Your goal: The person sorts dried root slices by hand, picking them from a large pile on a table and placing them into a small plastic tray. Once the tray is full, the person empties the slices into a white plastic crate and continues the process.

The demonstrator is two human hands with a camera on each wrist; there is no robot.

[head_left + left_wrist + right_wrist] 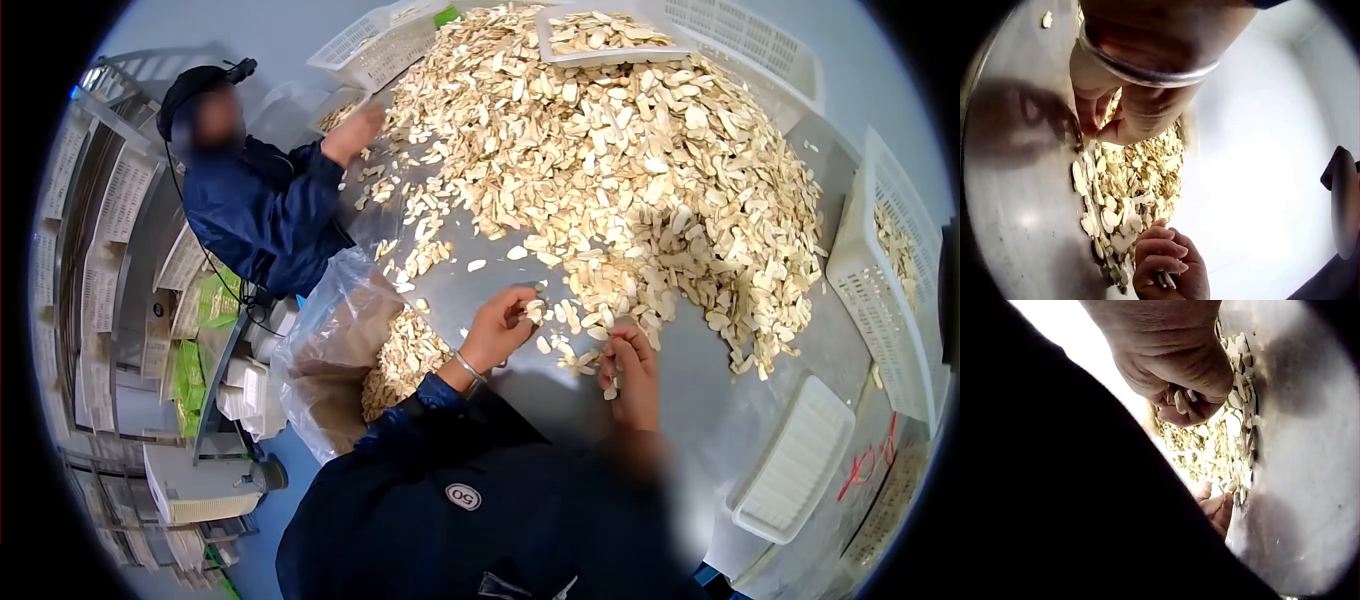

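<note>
A big heap of pale, dried-looking slices (600, 150) covers the metal table (510, 385), with loose ones scattered at its near edge. My left hand (497, 328), a silver bangle on its wrist, is at this edge and pinches a pale slice (1231, 485) between thumb and fingertips. To its right, my right hand (632, 375) has its fingers curled round a few slices (1180, 401), which show inside the palm in the right wrist view. The left wrist view also shows the right hand (1172, 262) with slice edges poking out between the fingers.
An open plastic bag (330, 345) holding slices stands left of my left arm. White baskets (880, 290) edge the table at right and back. A white tray (795, 460) lies at right. Another person (255, 190) works at the left; shelving (105, 270) stands behind.
</note>
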